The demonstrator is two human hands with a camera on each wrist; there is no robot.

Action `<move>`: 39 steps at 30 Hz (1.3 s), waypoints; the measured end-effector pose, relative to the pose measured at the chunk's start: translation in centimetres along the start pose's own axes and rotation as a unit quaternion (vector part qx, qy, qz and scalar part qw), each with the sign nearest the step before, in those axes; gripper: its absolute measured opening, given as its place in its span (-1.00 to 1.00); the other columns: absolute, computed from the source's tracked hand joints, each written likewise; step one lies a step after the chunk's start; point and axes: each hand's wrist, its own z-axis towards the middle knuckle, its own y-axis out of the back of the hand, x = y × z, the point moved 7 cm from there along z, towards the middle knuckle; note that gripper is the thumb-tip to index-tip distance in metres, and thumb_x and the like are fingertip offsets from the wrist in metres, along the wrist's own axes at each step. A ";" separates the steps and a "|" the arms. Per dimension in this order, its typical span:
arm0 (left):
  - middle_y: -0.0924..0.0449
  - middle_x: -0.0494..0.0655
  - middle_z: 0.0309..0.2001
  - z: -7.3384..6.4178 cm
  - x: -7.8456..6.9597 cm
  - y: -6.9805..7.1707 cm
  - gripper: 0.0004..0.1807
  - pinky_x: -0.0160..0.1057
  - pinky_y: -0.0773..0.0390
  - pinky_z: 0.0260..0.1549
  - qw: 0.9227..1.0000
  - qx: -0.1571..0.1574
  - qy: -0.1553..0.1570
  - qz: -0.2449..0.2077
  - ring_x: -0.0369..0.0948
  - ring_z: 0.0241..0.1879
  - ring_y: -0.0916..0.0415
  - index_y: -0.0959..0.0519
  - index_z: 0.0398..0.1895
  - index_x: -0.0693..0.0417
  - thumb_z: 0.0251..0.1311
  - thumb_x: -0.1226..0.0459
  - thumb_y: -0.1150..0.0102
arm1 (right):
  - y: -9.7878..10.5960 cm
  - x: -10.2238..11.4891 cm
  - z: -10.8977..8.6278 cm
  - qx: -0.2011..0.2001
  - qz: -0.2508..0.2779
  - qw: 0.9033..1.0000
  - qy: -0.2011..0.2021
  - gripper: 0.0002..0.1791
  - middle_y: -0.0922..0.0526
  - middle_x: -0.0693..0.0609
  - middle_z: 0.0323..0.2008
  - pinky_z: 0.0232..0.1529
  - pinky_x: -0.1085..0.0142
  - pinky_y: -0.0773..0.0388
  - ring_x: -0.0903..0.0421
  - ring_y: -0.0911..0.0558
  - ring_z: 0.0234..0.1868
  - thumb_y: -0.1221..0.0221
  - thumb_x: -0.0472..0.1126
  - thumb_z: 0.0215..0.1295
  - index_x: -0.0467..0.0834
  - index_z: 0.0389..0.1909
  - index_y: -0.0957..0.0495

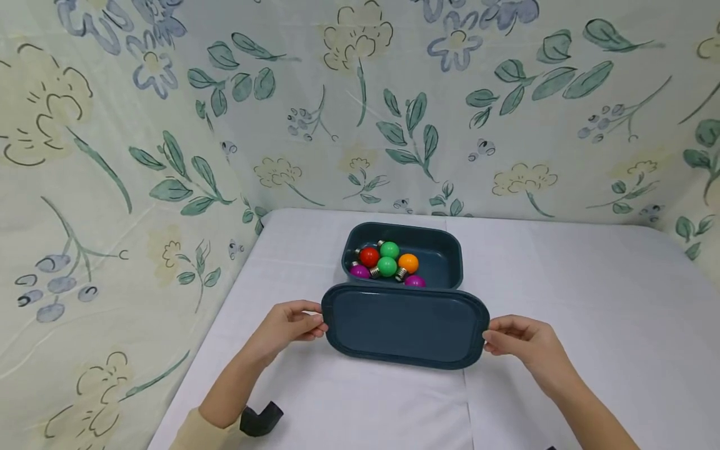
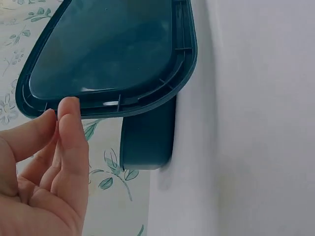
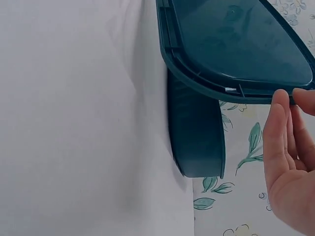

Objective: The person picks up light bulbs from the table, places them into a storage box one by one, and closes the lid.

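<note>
A dark teal lid (image 1: 406, 326) is held level-ish above the table, in front of a matching box (image 1: 444, 256). My left hand (image 1: 292, 326) pinches its left end between thumb and fingers; my right hand (image 1: 520, 344) pinches the right end. Both wrist views show the lid's ribbed underside, with the box standing beyond it. Inside the box lie several small coloured bulbs with screw bases: a red bulb (image 1: 369, 257), green bulbs (image 1: 389, 250), an orange bulb (image 1: 409, 262) and purple ones (image 1: 415, 281). The lid hides the box's front wall in the head view.
The box stands on a white cloth-covered table (image 1: 562, 281), near its back edge. A floral curtain (image 1: 360, 125) hangs behind and along the left side. A black strap-like piece (image 1: 261, 419) shows beside my left forearm.
</note>
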 end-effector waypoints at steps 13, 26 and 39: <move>-0.68 0.09 -0.31 -0.2 -0.2 -0.1 -0.67 -0.24 -0.62 -0.21 0.998 -0.070 0.003 -0.002 -0.12 -0.30 -0.64 -0.58 -0.17 0.39 0.42 0.20 -0.06 | -0.1 0.2 0.0 0.004 0.056 0.998 0.033 -0.86 -0.72 0.00 -0.35 -0.27 0.31 -0.62 0.09 -0.71 -0.37 -0.21 -0.47 0.26 -0.27 -0.20 -0.66; -0.64 0.01 -0.30 -0.7 0.5 -0.1 -0.79 -0.25 -0.60 -0.18 0.997 -0.080 -0.010 -0.010 -0.15 -0.29 -0.60 -0.59 -0.23 0.34 0.28 0.29 -0.24 | -0.7 -0.2 0.0 0.035 0.051 0.997 0.044 -0.84 -0.72 0.04 -0.25 -0.22 0.27 -0.63 0.10 -0.70 -0.29 -0.11 -0.43 0.37 -0.35 -0.15 -0.64; -0.63 0.06 -0.22 -0.8 0.6 -0.5 -0.76 -0.25 -0.59 -0.14 0.997 -0.060 -0.044 0.001 -0.18 -0.21 -0.60 -0.55 -0.11 0.38 0.24 0.36 -0.26 | -0.9 -0.9 -0.1 0.031 0.061 0.997 0.037 -0.88 -0.71 0.00 -0.33 -0.24 0.23 -0.63 0.11 -0.69 -0.32 -0.13 -0.45 0.33 -0.41 -0.21 -0.61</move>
